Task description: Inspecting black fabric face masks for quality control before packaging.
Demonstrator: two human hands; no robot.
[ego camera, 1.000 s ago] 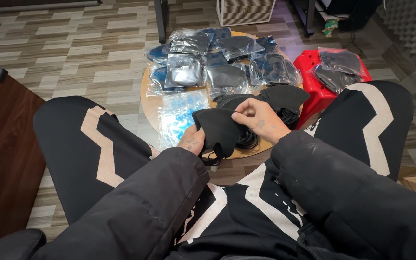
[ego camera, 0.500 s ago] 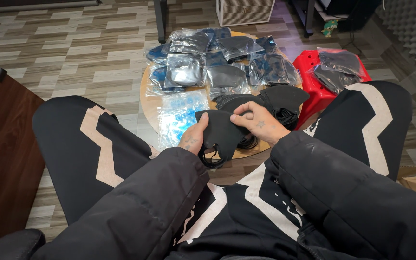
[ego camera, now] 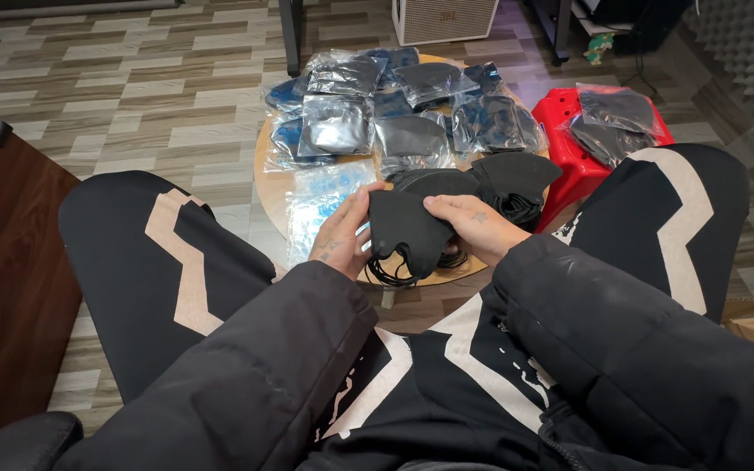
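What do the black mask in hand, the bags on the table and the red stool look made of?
Black mask: likely soft matte fabric; it folds, no shine.
Bags: clear plastic film; glossy, crinkled, contents visible.
Red stool: probably moulded plastic; smooth, uniform, slight sheen.

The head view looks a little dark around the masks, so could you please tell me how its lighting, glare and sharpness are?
Head view: soft, even indoor light, no hard shadows; the black mask held by the left hand and right hand is so dark its folds barely show; the clear bags on the round table catch pale glare; the hands look sharp, without motion blur.
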